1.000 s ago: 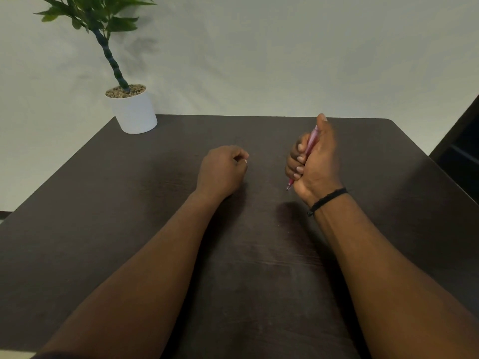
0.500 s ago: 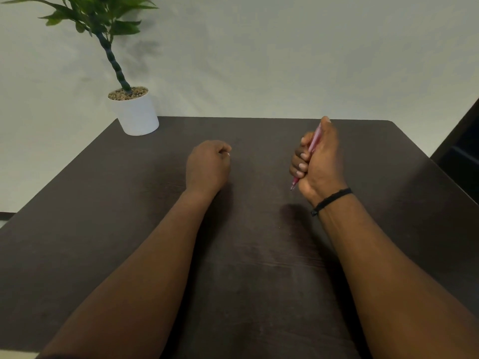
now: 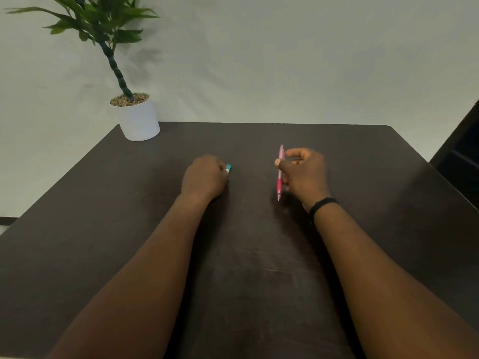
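Two hands work above a dark wooden surface (image 3: 259,268), well apart from one another. The right hand (image 3: 304,174), with a black wristband (image 3: 322,204), grasps a pink pen (image 3: 279,182): the thumb presses the barrel from the near side and the fingers close behind it. The left hand (image 3: 204,177) is clenched round a small teal-and-white piece (image 3: 228,168), only the end of which protrudes past the knuckles; what the piece is cannot be told. The pen stands left of the right palm, between the two hands. Its long axis runs nearly straight away from the person and tilts steeply; the writing tip points down and toward the person, close over the surface, though contact cannot be confirmed, and the blunt end points up and away. The step in hand appears to be one of holding pen and piece apart, ready to be joined or set down. If the piece fits the pen, the next move calls for bringing the hands together, turning one pen end toward the left hand, and lining the piece up with the barrel's axis. A potted plant (image 3: 138,120) occupies the far left corner.
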